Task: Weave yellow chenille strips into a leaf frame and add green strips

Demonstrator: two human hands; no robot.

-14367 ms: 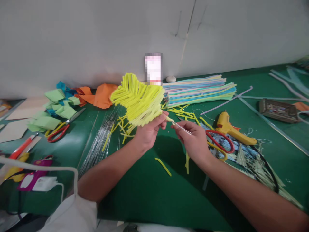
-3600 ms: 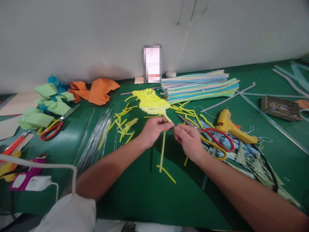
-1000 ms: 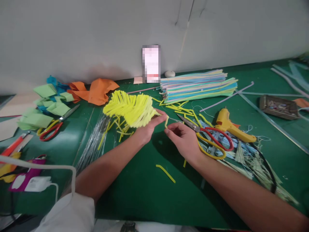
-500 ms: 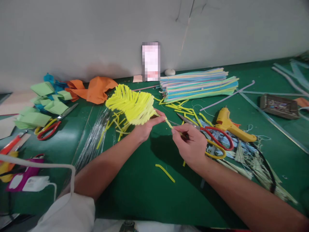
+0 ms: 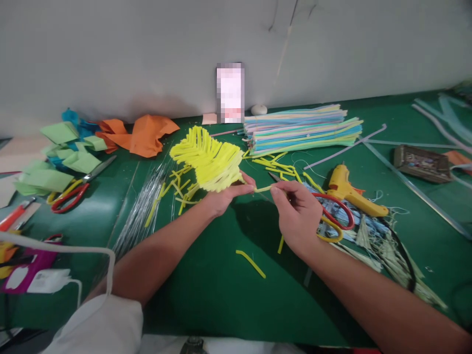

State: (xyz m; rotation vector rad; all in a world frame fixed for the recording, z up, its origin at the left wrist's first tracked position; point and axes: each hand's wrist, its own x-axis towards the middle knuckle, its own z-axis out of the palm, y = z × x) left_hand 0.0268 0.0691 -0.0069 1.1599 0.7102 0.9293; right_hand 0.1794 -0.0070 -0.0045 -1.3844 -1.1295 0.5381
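A yellow leaf made of fuzzy pipe cleaners (image 5: pixel 212 157) is held up above the table, tilted, with its tip to the upper left. My left hand (image 5: pixel 228 196) is closed on its base, thumb and fingers pinching the stem. From there a pale yellow pipe cleaner (image 5: pixel 263 189) runs across to my right hand (image 5: pixel 298 214), which pinches its far part between thumb and fingers. Scissors with red and yellow handles (image 5: pixel 337 211) lie just beyond and right of my right hand, partly hidden by it. Below the hands lies a cut yellow piece (image 5: pixel 250 264).
A bundle of coloured pipe cleaners (image 5: pixel 302 130) lies at the back beside a propped phone (image 5: pixel 230 93). On the right are a yellow glue gun (image 5: pixel 354 191) and a small tray (image 5: pixel 422 163). Thin wires (image 5: pixel 142 211), folded green paper (image 5: pixel 44 177) and other scissors (image 5: pixel 79 191) lie left.
My right hand has moved a little right and up. The pipe cleaner between my hands now runs nearly level instead of sloping down. The leaf has shifted slightly right and turned.
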